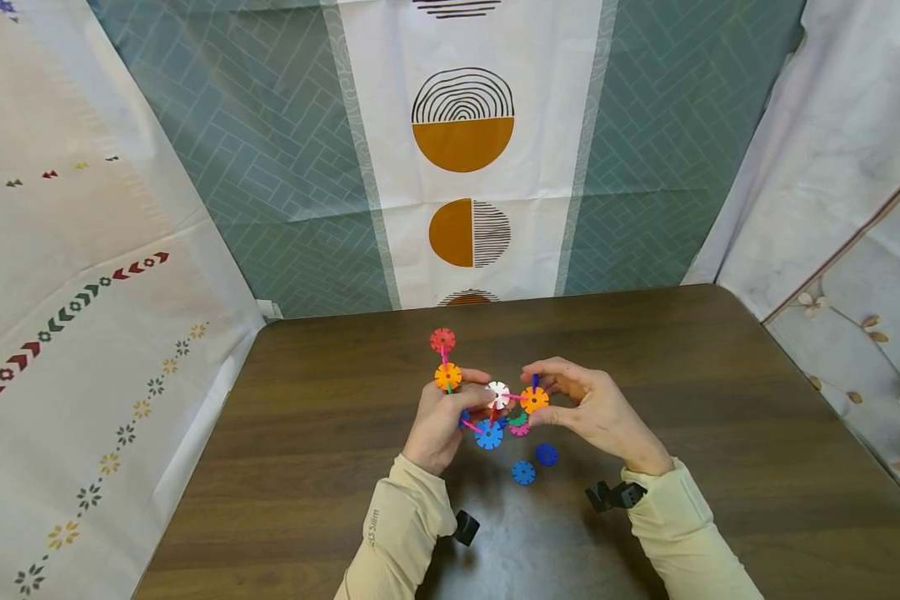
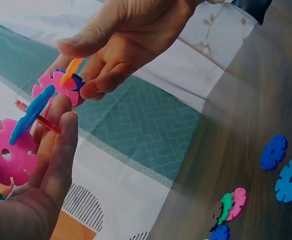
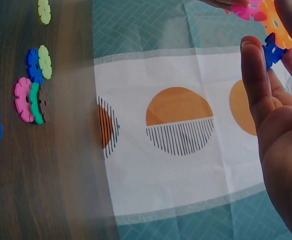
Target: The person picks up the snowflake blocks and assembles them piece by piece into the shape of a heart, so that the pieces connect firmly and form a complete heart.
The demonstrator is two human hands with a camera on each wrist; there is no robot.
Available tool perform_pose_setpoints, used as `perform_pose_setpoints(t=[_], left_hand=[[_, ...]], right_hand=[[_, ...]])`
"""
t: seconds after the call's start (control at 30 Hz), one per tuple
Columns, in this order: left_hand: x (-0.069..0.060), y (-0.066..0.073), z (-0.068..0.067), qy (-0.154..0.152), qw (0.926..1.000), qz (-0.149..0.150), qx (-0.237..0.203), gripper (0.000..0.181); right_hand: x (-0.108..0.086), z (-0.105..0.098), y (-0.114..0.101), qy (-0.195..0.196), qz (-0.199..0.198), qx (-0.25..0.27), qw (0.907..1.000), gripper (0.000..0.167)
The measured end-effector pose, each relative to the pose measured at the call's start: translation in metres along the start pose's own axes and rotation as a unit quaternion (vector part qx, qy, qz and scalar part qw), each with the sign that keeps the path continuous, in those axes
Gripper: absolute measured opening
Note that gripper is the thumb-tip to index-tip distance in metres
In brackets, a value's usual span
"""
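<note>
A chain of flat notched plastic discs, slotted edge into edge, hangs between both hands. My left hand (image 1: 438, 421) grips its middle, thumb over the discs near the white disc (image 1: 498, 395). From there a red disc (image 1: 442, 339) and an orange one stick up at the far end, and a light blue disc (image 1: 488, 434) hangs lower. On the right, my right hand (image 1: 596, 412) pinches the chain's end, where an orange disc (image 1: 535, 400) meets a dark blue disc (image 3: 272, 52). A pink disc (image 2: 53, 86) joins this end to the rest; fingers partly hide the joints.
Loose on the brown wooden table (image 1: 307, 500) below the hands lie a blue disc (image 1: 523, 472) and a darker blue disc (image 1: 547, 454). Beyond them is a small cluster with pink (image 3: 23, 99), green, brown, blue and yellow-green discs. Patterned cloths hang around the table.
</note>
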State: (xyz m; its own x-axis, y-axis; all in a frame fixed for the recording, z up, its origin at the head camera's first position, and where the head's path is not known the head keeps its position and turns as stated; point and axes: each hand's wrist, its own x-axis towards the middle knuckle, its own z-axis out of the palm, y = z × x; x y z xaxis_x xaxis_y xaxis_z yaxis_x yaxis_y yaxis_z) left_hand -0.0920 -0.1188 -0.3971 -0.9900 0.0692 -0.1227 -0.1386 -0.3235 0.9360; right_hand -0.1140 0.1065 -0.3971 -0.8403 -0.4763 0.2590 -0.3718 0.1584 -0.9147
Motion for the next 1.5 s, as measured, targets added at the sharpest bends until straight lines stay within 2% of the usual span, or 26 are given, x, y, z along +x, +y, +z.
perform_pose_setpoints(t=[0.13, 0.23, 0.37, 0.5, 0.6, 0.7, 0.8, 0.87, 0.97, 1.1, 1.17, 1.27, 1.5], left_hand=[[-0.001, 0.001, 0.000, -0.001, 1.0000, -0.001, -0.001, 0.035], [-0.001, 0.001, -0.002, -0.011, 0.9997, 0.001, -0.024, 0.032], [-0.002, 0.004, -0.006, -0.034, 0.9966, 0.003, -0.074, 0.036], [-0.001, 0.005, -0.010, -0.064, 0.9914, 0.010, -0.113, 0.047], [0.000, 0.003, -0.010, -0.090, 0.9829, 0.021, -0.159, 0.048], [0.001, -0.002, -0.006, -0.112, 0.9722, 0.028, -0.204, 0.044], [-0.001, -0.008, 0.003, -0.127, 0.9689, 0.042, -0.208, 0.041], [-0.002, -0.010, 0.011, -0.136, 0.9693, 0.058, -0.197, 0.039], [-0.001, -0.010, 0.020, -0.117, 0.9657, 0.082, -0.217, 0.037], [0.002, -0.008, 0.020, -0.081, 0.9530, 0.104, -0.273, 0.040], [0.003, -0.006, 0.017, -0.070, 0.9508, 0.110, -0.281, 0.045], [0.003, -0.005, 0.014, -0.063, 0.9559, 0.116, -0.263, 0.047], [0.004, -0.008, 0.013, -0.040, 0.9700, 0.105, -0.215, 0.044]], right_hand=[[-0.001, 0.000, 0.001, 0.002, 0.005, 0.010, 0.9999, 0.051], [-0.002, 0.001, -0.003, 0.015, -0.001, 0.023, 0.9996, 0.051], [-0.002, 0.003, -0.013, 0.048, -0.054, 0.051, 0.9961, 0.052], [-0.001, 0.007, -0.019, 0.098, -0.126, 0.071, 0.9846, 0.056], [0.002, 0.013, -0.020, 0.141, -0.166, 0.076, 0.9731, 0.056], [0.005, 0.021, -0.021, 0.184, -0.190, 0.073, 0.9617, 0.055], [0.007, 0.031, -0.022, 0.206, -0.196, 0.053, 0.9573, 0.053], [0.008, 0.038, -0.023, 0.206, -0.196, 0.039, 0.9581, 0.052], [0.009, 0.045, -0.023, 0.193, -0.192, 0.012, 0.9621, 0.048], [0.008, 0.049, -0.013, 0.154, -0.193, -0.026, 0.9686, 0.036], [0.008, 0.048, -0.004, 0.131, -0.195, -0.048, 0.9708, 0.034], [0.008, 0.047, 0.007, 0.104, -0.204, -0.067, 0.9711, 0.035], [0.008, 0.053, 0.010, 0.047, -0.232, -0.063, 0.9694, 0.035]])
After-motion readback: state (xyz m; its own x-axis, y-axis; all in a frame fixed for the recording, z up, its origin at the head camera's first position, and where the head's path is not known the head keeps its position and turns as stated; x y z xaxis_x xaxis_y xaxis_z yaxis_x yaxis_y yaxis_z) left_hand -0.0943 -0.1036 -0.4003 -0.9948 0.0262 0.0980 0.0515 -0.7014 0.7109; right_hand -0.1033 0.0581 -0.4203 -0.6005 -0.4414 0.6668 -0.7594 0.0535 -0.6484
